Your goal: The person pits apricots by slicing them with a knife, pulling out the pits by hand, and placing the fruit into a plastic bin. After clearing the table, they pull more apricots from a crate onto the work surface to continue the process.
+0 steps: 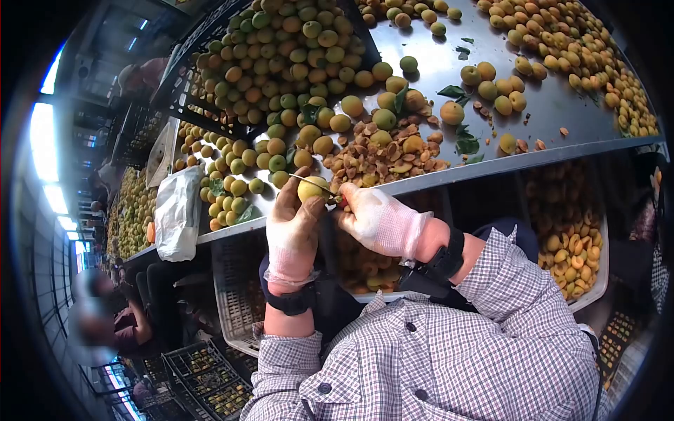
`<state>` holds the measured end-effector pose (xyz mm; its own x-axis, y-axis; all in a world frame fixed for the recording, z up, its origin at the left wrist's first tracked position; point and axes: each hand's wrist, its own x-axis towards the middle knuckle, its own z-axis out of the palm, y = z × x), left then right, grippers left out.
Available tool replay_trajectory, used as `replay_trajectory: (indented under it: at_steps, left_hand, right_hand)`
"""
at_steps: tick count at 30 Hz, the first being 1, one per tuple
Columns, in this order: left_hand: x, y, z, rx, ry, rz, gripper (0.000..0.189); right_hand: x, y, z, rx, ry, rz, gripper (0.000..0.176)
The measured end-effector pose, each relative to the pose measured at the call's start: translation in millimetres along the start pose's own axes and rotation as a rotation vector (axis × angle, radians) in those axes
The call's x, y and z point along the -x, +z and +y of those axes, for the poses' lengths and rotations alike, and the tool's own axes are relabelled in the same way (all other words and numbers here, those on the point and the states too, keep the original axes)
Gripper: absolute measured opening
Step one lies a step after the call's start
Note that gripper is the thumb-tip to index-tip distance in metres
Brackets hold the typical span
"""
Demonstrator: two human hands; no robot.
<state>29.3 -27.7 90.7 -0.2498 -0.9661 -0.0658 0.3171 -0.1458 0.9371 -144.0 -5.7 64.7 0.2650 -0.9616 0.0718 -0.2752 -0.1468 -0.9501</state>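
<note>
Gloved fingers of my left hand [293, 228] are closed around a yellow apricot [312, 189], just above the table's near edge. My right hand [379, 219], gloved too, grips a small knife [324, 188], its thin blade lying across the fruit. How deep the blade sits cannot be made out. Beyond my hands, a heap of apricot pits [382, 158] lies on the metal table [428, 67]. Whole apricots [239, 166] are spread to the left of the heap.
A black crate [365, 38] of apricots leans on the table. A white bag [177, 214] hangs over the edge at left. Below stand a crate of apricot halves [572, 261] and a pale crate [237, 295]. Another person [130, 319] sits at left.
</note>
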Motion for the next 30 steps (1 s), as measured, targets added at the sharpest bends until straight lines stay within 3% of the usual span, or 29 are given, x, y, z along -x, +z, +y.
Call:
replay_trajectory:
  at_steps: [2,7,10,12,13,15,16,18,19,21,25,27,30]
  left_hand:
    - [-0.9,1.9,12.2,-0.307,0.003,-0.056,0.075]
    - [-2.1,8.3,17.4,-0.39,0.047,-0.054,0.09]
    - [-1.9,8.2,8.5,-0.208,0.094,0.029,0.073]
    - [-1.3,0.3,7.1,-0.107,-0.152,0.042,0.051]
    - [-0.3,-1.1,7.3,-0.107,-0.152,0.044,0.051]
    - [2.2,5.5,10.1,-0.262,-0.123,0.075,0.033]
    - [2.6,5.7,8.3,-0.258,-0.122,0.076,0.033]
    - [2.5,4.7,2.7,-0.578,0.066,0.089,0.036]
    - [1.5,5.4,-3.4,-0.578,0.064,0.089,0.036]
    - [-0.6,7.5,-15.0,-0.601,0.242,0.189,0.038]
    - [2.7,-2.9,-6.6,-0.388,0.021,0.12,0.048]
    - [3.3,-2.7,-7.5,-0.082,-0.093,0.035,0.045]
    - [3.3,-2.4,-10.9,-0.338,0.007,0.126,0.038]
  right_hand:
    - [-1.1,-7.5,4.6,0.067,-0.001,-0.042,0.029]
    - [-2.3,-7.1,3.0,0.054,-0.031,-0.04,0.03]
    - [0.9,-3.0,0.4,0.082,-0.015,-0.012,0.03]
    - [0.3,-1.1,3.6,0.083,-0.03,-0.009,0.03]
    - [0.0,0.7,5.6,0.081,-0.043,-0.004,0.03]
    - [-0.3,3.8,8.0,0.107,-0.026,-0.01,0.029]
    - [-1.2,4.4,8.2,0.136,-0.015,-0.016,0.029]
    - [-2.4,4.5,8.7,0.159,-0.001,-0.022,0.029]
    - [-2.6,4.8,8.8,0.177,0.015,-0.026,0.028]
    - [-4.3,4.8,8.1,0.173,0.02,-0.03,0.028]
    - [-2.3,6.3,8.2,0.158,-0.02,0.002,0.028]
    - [-1.9,8.0,10.0,0.17,-0.03,0.009,0.028]
    - [-2.3,8.4,9.4,0.204,0.015,-0.009,0.028]
